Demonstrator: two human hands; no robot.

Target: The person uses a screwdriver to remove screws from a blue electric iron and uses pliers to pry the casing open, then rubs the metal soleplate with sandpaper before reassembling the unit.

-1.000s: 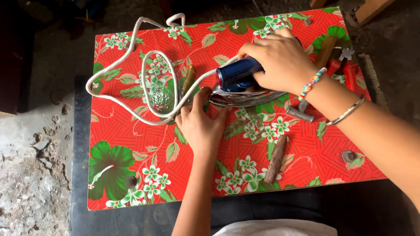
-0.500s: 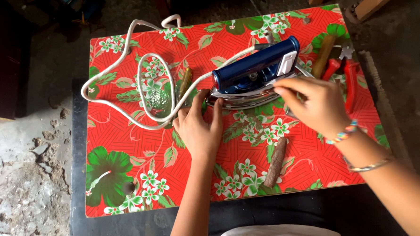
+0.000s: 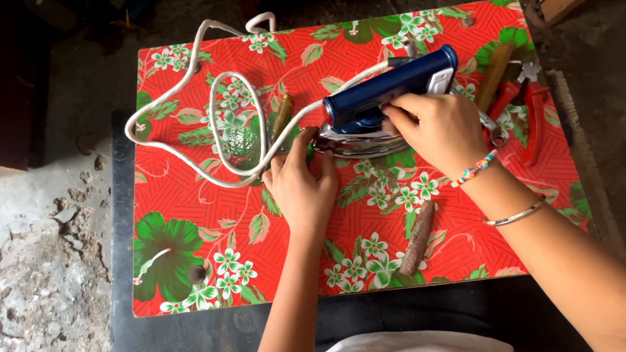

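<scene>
Since half a second ago my right hand (image 3: 443, 129) has slid off the front of the clothes iron (image 3: 384, 108) and settled against its side, under the blue handle, while my left hand (image 3: 301, 185) has stayed put at the iron's pointed end. A second back, that right hand was wrapped over the handle itself.

I see the iron lying on the counter (image 3: 187, 195), which wears a red cloth printed with green leaves and white flowers. It sits toward the far side of the cloth, its metal soleplate showing as a bright rim below the blue body. My right fingers (image 3: 402, 116) are curled narrow and pressed onto the iron's flank just beneath the handle; they touch it, but I cannot tell whether they truly grip it. My left fingers (image 3: 304, 145) are spread a little, tips resting against the iron's nose and the point where the cord leaves it, holding nothing closed.

From the iron's nose the white cord (image 3: 204, 96) runs away in loose loops, well out toward the cloth's far corner. Just beside the nose, inside those loops, lies a slim yellowish tool (image 3: 280, 114). On the iron's other side, beyond my right hand, are red-handled pliers (image 3: 532, 110) and a wooden handle (image 3: 495, 76). Nearer to me than the iron, between my two forearms, lies a rusty brown file-like piece (image 3: 418, 238), apart from both hands.
</scene>
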